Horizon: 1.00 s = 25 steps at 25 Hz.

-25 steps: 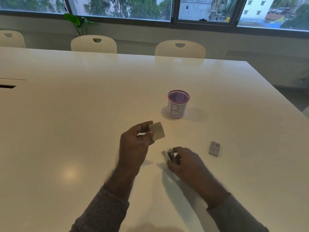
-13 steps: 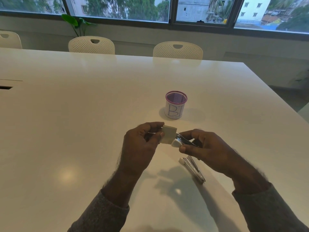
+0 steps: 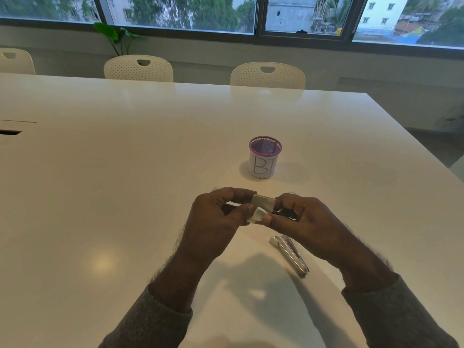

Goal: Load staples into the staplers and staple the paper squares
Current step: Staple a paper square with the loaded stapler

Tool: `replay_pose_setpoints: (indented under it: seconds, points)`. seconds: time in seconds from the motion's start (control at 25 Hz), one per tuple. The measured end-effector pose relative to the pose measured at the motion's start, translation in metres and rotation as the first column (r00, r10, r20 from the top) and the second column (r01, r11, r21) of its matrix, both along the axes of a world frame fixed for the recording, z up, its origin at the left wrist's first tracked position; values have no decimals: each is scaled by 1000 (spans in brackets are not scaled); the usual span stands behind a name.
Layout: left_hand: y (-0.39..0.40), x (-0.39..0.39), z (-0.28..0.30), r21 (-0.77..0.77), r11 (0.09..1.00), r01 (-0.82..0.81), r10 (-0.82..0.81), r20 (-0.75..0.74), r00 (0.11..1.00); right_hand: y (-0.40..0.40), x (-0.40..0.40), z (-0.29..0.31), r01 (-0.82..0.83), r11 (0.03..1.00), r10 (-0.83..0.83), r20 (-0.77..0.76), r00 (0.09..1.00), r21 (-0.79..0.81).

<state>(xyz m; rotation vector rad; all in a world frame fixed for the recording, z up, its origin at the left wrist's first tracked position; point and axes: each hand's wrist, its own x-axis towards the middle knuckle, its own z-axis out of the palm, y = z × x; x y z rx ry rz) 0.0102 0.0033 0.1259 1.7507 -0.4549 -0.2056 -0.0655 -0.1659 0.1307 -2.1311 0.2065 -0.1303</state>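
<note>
My left hand (image 3: pixel 216 222) pinches a small beige paper square (image 3: pixel 263 202) above the table, in front of me. My right hand (image 3: pixel 308 223) meets it from the right, closed around a small dark stapler (image 3: pixel 283 212). Only a sliver of that stapler shows between the fingers, and its nose sits at the paper's right edge. A white bent piece (image 3: pixel 256 216) shows just under the square, between both thumbs. A second, silver stapler (image 3: pixel 288 254) lies on the table below my right hand.
A purple-rimmed mesh cup (image 3: pixel 265 156) with a white label marked "BI" stands just beyond my hands. The white table (image 3: pixel 125 197) stretches far to the left and back. Its right edge runs diagonally at the right. White chairs (image 3: pixel 267 75) stand along the far side.
My right hand lifted a stapler off the table and brought it up to the paper square held in my left hand. The small staple box at the right is now hidden behind my right hand.
</note>
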Motion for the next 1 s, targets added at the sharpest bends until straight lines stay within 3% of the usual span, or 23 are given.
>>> replay_pose_setpoints:
  seconds: [0.4,0.6,0.72,0.88,1.0]
  points:
    - [6,5,2,-35,994,108,-111,-80,991,8,-1,-6,55,998,-53,87,995,-22]
    - [10,8,2,46,996,76,-75,-26,997,14,-5,-1,39,999,-38,-46,998,16]
    - [15,12,5,-46,999,-21,18,-61,998,16,-10,-2,87,992,-78,-105,991,88]
    - [18,14,10,-183,975,-125,94,-169,981,39,-10,-48,56,924,-147,-217,965,-378]
    - [17,9,17,-250,955,-158,103,-222,970,56,-9,-72,55,854,-197,-224,954,-518]
